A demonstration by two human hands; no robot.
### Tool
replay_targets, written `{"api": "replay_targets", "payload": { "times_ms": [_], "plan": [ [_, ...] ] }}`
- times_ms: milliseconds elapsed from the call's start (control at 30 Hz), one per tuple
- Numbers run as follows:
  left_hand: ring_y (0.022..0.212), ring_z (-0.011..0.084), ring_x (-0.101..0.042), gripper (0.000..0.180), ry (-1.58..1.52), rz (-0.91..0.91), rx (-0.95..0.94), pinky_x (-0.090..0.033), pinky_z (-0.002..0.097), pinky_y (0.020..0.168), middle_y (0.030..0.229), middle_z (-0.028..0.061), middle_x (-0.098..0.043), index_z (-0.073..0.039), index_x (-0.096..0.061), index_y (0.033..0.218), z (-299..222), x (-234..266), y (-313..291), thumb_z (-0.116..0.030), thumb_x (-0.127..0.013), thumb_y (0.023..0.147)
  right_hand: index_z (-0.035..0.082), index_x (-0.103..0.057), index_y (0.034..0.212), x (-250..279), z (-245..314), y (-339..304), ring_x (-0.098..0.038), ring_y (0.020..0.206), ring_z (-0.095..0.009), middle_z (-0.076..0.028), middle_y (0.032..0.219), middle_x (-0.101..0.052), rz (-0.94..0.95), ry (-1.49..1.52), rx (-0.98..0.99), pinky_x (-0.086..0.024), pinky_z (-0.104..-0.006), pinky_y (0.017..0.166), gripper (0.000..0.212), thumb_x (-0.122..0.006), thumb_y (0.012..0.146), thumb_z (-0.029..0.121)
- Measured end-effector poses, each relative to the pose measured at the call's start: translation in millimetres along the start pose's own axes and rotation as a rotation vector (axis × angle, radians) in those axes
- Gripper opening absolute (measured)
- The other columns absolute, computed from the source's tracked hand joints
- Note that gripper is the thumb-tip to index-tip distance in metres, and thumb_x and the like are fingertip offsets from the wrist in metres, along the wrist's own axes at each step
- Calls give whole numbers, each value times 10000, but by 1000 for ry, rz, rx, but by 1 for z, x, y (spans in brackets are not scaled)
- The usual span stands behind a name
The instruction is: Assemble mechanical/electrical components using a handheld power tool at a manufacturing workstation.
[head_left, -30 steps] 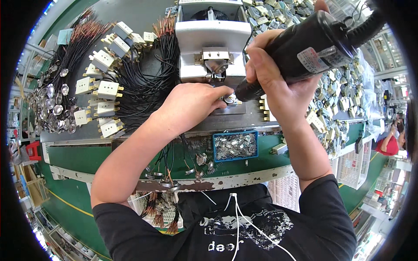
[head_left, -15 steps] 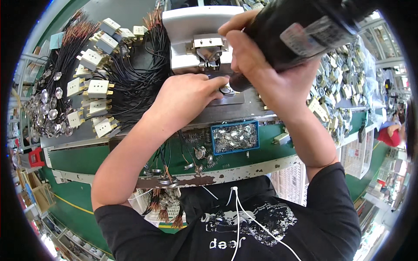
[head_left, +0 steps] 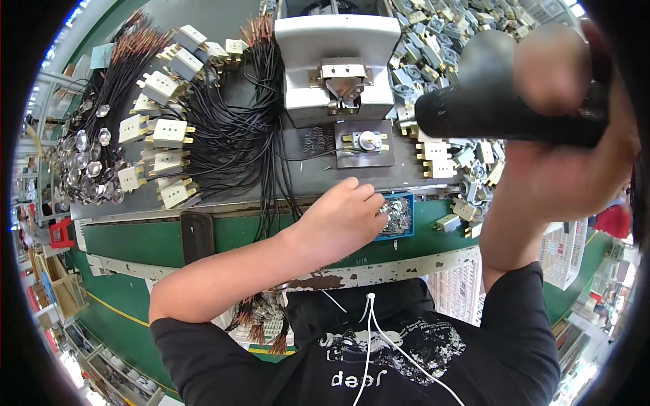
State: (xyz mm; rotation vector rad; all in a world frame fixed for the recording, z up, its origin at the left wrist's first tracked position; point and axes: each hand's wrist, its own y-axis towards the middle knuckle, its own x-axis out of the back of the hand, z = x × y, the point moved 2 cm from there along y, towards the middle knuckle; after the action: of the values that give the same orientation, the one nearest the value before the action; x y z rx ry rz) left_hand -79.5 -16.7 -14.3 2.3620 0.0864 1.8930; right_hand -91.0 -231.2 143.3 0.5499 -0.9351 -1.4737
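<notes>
My right hand is wrapped round a black power screwdriver, raised at the upper right above a heap of parts; hand and tool are partly smeared by motion. My left hand hangs at the bench's front edge, over the left side of a blue tray of small metal pieces. Its fingers are curled together, and their tips are hidden. Beyond it, a small part with brass tabs and a round silver disc sits on a flat metal block. A black wire runs leftward from that part.
Behind the block stands a silver metal fixture with a white socket piece in it. Bundled black wires with cream sockets spread across the left. Grey and cream parts are heaped on the right.
My right hand has lifted the screwdriver away from the part, up and to the right. My left hand has left the part and come back toward me, over the blue tray.
</notes>
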Motion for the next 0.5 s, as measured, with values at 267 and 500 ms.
{"api": "replay_targets", "payload": {
  "times_ms": [267, 500],
  "plan": [
    [811, 218, -623, 120, -198, -37, 48, -470, 362, 760, 818, 41, -597, -82, -639, 904, 10, -2, -7, -141, -675, 806, -19, -602, 1099, -86, -31, 9, -604, 546, -133, -51, 705, -634, -619, -124, -222, -498, -258, 537, 180, -657, 987, 110],
    [815, 251, -652, 164, -300, -41, 56, -511, 393, 769, 808, 70, -626, -59, -657, 948, 11, 1, -3, -120, -677, 797, -15, -595, 1105, -101, -37, 13, -624, 573, -137, -70, 768, -657, -648, -17, -256, -527, -276, 546, 175, -665, 944, -5]
  ]
}}
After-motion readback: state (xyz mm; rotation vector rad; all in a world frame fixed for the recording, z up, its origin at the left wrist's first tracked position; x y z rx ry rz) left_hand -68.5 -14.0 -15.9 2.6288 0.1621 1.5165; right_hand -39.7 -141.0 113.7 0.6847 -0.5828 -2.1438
